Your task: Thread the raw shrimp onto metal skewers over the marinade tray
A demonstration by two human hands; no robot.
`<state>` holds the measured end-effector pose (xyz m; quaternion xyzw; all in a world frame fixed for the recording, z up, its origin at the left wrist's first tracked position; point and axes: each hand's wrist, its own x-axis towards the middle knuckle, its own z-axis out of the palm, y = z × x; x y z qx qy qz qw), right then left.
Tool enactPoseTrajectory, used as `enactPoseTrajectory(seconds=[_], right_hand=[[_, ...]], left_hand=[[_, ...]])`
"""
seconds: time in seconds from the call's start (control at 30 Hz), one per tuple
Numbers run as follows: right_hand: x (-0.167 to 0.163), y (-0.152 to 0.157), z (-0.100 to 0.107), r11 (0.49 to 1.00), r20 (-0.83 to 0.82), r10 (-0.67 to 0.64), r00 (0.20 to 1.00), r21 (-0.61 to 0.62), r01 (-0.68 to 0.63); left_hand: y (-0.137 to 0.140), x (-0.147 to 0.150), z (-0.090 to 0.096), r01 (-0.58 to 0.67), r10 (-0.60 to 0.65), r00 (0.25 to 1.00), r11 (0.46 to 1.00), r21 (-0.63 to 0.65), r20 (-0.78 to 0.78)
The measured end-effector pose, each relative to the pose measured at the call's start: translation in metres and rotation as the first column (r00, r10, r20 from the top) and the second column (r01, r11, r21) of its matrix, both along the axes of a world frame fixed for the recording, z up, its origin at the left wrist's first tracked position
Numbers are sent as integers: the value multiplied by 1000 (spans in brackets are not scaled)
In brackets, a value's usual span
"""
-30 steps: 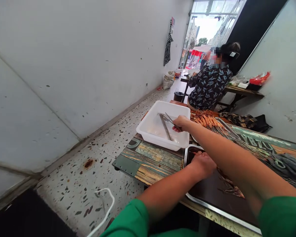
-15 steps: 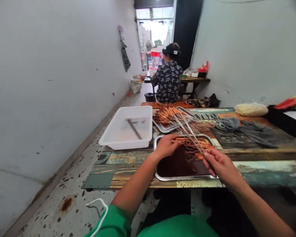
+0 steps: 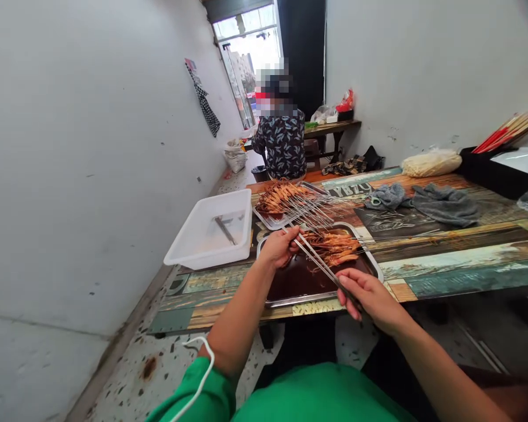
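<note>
My right hand (image 3: 365, 293) is closed around the handle end of long metal tongs (image 3: 319, 261). At their far end, my left hand (image 3: 279, 246) has its fingers closed on the tips. Below lies a metal tray (image 3: 281, 303) with dark red-brown sauce (image 3: 290, 284). Orange-brown skewered pieces (image 3: 334, 246), stringy like squid tentacles, rest in the tray's right half, their thin metal skewers pointing right. Behind it, a second metal tray (image 3: 266, 221) bears a heap of similar skewers (image 3: 281, 196), the bare ends fanned toward the right.
A white plastic tub (image 3: 193, 258) stands left, holding a flat metal tool (image 3: 225, 230). Grey cloths (image 3: 444, 204), a bagged pale bundle (image 3: 431, 163) and a black box (image 3: 488, 173) with red-ended sticks are at the right. Farther off, a person (image 3: 284, 143) sits facing away.
My left hand has moved from the food in the near tray to the tongs' tips. The tongs have come lower, away from the rear skewers. The view has tilted and shifted.
</note>
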<state>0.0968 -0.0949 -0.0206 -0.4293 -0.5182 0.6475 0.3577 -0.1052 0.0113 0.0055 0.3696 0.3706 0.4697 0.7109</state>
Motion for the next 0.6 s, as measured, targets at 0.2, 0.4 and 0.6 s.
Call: enactPoseTrajectory(seconds=[0.2,0.4,0.6], right_hand=[[26,-5,4,995,128,66,990,-81,-56],[39,-10,5,989,352,63,934,100,-105],[33,-13,16,979,348,186,919,14,-204]], left_hand=[[4,-8,2,-100,100,995,995,-8,-6],[-2,1,8,-95,96,994,995,20,-50],[-10,10,10,-59,59,996,998,-1,-69]])
